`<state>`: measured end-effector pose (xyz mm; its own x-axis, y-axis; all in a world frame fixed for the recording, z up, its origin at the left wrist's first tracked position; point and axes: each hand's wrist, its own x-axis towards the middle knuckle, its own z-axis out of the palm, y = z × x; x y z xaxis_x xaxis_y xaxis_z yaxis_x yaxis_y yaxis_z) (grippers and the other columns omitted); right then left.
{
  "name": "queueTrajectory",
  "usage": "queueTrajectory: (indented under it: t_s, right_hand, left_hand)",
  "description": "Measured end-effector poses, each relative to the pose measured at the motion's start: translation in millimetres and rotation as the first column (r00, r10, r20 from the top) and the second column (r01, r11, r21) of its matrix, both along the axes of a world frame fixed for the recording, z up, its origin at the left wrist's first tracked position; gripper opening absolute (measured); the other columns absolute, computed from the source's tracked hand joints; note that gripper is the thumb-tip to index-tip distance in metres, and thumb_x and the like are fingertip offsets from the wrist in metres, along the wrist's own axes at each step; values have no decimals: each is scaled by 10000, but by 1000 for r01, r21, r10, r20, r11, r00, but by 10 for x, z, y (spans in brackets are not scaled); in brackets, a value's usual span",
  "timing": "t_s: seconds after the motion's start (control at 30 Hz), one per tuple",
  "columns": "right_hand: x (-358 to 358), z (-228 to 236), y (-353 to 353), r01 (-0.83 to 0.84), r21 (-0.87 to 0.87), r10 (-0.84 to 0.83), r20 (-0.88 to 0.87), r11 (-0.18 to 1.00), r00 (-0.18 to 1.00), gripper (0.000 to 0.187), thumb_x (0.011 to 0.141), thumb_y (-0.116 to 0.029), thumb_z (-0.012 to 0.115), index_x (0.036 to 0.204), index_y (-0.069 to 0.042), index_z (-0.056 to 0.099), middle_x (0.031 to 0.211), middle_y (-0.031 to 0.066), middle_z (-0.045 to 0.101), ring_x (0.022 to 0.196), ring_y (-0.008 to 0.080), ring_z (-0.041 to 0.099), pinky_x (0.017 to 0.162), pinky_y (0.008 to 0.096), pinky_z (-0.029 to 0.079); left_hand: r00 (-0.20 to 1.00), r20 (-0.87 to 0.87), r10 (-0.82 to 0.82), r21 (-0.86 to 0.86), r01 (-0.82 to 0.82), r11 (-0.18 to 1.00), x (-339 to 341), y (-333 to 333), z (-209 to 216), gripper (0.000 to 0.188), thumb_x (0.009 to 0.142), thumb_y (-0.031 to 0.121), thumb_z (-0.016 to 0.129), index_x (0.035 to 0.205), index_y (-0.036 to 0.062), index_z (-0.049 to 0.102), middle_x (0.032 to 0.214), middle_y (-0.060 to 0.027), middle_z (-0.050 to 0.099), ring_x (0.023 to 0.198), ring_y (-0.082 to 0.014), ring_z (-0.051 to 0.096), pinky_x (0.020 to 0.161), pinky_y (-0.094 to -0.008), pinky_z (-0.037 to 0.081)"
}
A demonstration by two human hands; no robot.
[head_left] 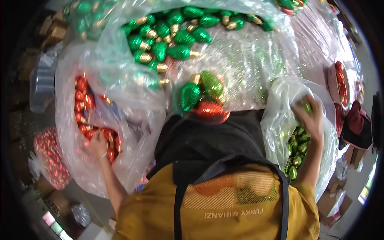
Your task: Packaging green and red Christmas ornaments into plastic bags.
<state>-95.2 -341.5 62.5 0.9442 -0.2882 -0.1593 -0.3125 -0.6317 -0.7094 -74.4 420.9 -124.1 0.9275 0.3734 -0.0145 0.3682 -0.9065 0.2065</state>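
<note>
Work on both sides at once

The left hand reaches into a clear plastic bag among shiny red bulb-shaped ornaments with gold bases; whether its fingers grip one, I cannot tell. Taking each by its base would probably spare the finish. At centre, a glittery dark-green bulb, a lime-green bulb and a red bulb sit together at the near edge. The right hand, blurred, looks closed around another lime-green bulb above a second clear bag; a light hold should suit it.

The surface, covered in plastic and flecked with glitter, bears a dark-green heap. Brown cardboard boxes stand at the room's left; a white tub of red ornaments sits at right.
</note>
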Motion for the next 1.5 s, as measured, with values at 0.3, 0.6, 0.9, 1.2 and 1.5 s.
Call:
queueTrajectory:
  t_s: [0.3, 0.6, 0.9, 1.2, 1.5]
  right_hand:
    - [2916, -1016, 1521, -530, -617, 557, -172, 581, 812, 504, 820, -434, 592, 1041, 19, 596, 925, 247, 643, 895, 395, 623, 778, 458, 493]
    - [2114, -274, 1043, -386, 319, 308, 268, 866, 913, 477, 798, -361, 682, 1046, 43, 636, 907, 120, 669, 793, 197, 639, 730, 319, 503]
    - [879, -239, 970, -317, 904, -135, 366, 288, 921, 419, 831, -221, 654, 1153, 37, 577, 1037, 93, 641, 900, 174, 619, 798, 289, 496]
    - [755, 9, 1384, -391, 157, 307, 391, 907, 868, 429, 778, -306, 709, 1035, 25, 620, 848, 171, 657, 776, 234, 657, 709, 360, 520]
    - [942, 226, 1712, -449, -669, 603, -1, 593, 798, 388, 777, -376, 666, 763, 7, 606, 665, 175, 611, 675, 335, 624, 605, 417, 484]
  left_hand:
    - [983, -172, 67, 145, -42, 989, 195, -736, -130, 567, 792, 340, 673, 1213, -6, 514, 1007, -279, 613, 1031, -439, 559, 880, -449, 450]
    - [923, 373, -98, -359, 241, 902, 160, -1989, 1633, 522, 768, 150, 728, 1229, 3, 532, 1155, -161, 605, 1018, -268, 595, 893, -362, 458]
    - [215, 340, -915, -83, 977, 198, 1058, -4112, 1954, 504, 693, 172, 741, 1140, 21, 565, 1069, -120, 604, 1071, -310, 505, 897, -388, 411]
    - [162, 340, -926, 264, 929, 259, 1242, -4163, 1517, 541, 752, 188, 690, 1241, 47, 507, 1123, -140, 555, 1074, -328, 487, 874, -443, 403]
    - [341, 285, -896, -178, 937, 300, 1326, -4109, 1439, 554, 811, 189, 636, 1326, 111, 445, 937, -167, 543, 849, -329, 575, 721, -383, 472]
